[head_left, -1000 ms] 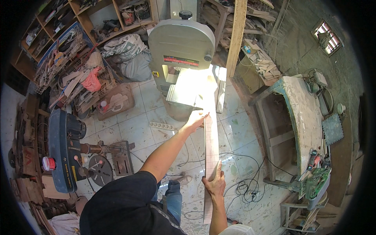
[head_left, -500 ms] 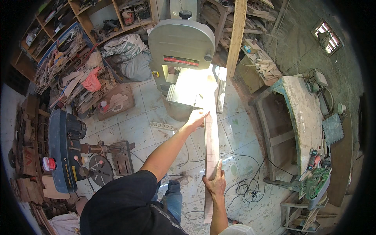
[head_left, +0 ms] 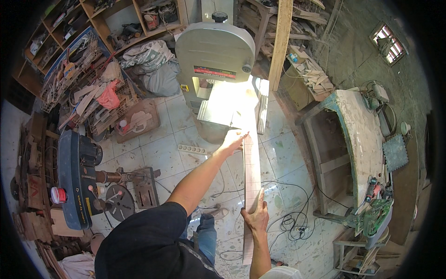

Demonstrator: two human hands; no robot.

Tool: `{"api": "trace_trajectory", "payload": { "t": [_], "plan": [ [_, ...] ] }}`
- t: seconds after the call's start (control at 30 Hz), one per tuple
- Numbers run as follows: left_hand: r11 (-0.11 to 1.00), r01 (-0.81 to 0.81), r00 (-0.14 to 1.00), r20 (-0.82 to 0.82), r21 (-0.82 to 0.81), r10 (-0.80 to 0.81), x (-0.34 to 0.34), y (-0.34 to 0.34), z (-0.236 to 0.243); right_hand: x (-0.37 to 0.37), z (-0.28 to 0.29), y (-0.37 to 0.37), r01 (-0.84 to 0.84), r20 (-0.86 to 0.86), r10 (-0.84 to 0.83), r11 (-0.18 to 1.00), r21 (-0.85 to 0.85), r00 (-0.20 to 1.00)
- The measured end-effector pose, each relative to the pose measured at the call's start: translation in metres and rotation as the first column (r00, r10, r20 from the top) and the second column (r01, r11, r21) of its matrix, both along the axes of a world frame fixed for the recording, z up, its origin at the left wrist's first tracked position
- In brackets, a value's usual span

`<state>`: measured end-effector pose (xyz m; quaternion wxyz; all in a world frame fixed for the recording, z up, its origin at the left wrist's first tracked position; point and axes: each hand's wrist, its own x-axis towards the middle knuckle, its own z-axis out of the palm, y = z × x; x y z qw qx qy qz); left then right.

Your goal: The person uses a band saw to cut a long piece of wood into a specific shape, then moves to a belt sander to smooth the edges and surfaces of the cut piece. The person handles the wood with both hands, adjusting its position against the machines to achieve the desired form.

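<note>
A long, narrow wooden board (head_left: 251, 172) lay lengthwise away from the person, its far end resting on the pale table of a grey band saw (head_left: 215, 56) and its near end reaching back past the person's waist, above the tiled floor (head_left: 153, 153). The left hand (head_left: 231, 140) was stretched out along the board's left edge near the saw table, fingers extended and pressed flat against the wood rather than curled around it. The right hand (head_left: 255, 215) gripped the board further back, thumb on the left edge and fingers laid over the top face, clasping it from the near side. Both forearms came up from the lower edge of the view, the left one fully extended.

The saw's table was washed out by bright light (its blade could not be made out). Just right of the saw a tall wooden plank (head_left: 281, 42) leaned upright. On the floor left of the board lay a white power strip (head_left: 192, 149), and black cables (head_left: 288, 223) looped over the tiles to the right of the right hand. Well to the left stood a dark blue drill press (head_left: 79, 176) with a red knob. Behind it, wooden shelves (head_left: 93, 23) held tools and clutter, with a wire basket of scraps nearby. On the right side stood a long worktop (head_left: 360, 135) with a pale, stained surface, green along its edge.
</note>
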<state>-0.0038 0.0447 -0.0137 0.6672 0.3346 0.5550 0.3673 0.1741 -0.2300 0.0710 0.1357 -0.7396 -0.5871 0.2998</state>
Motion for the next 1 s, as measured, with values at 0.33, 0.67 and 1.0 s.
{"api": "trace_trajectory", "payload": {
  "t": [0.33,0.67,1.0],
  "plan": [
    [0.999,-0.041,0.999,-0.002,-0.003,0.041,0.003,0.002,-0.012,0.002,-0.004,0.002,-0.009,0.004,0.009,1.0,0.01,1.0],
    [0.994,-0.108,0.994,-0.002,-0.022,0.108,0.006,0.005,-0.026,0.003,-0.006,0.003,0.001,-0.004,-0.001,1.0,0.016,1.0],
    [0.992,-0.12,0.993,-0.012,-0.037,0.119,0.005,0.006,-0.027,0.003,-0.006,0.005,-0.01,0.013,0.01,1.0,-0.002,1.0]
  ]
}}
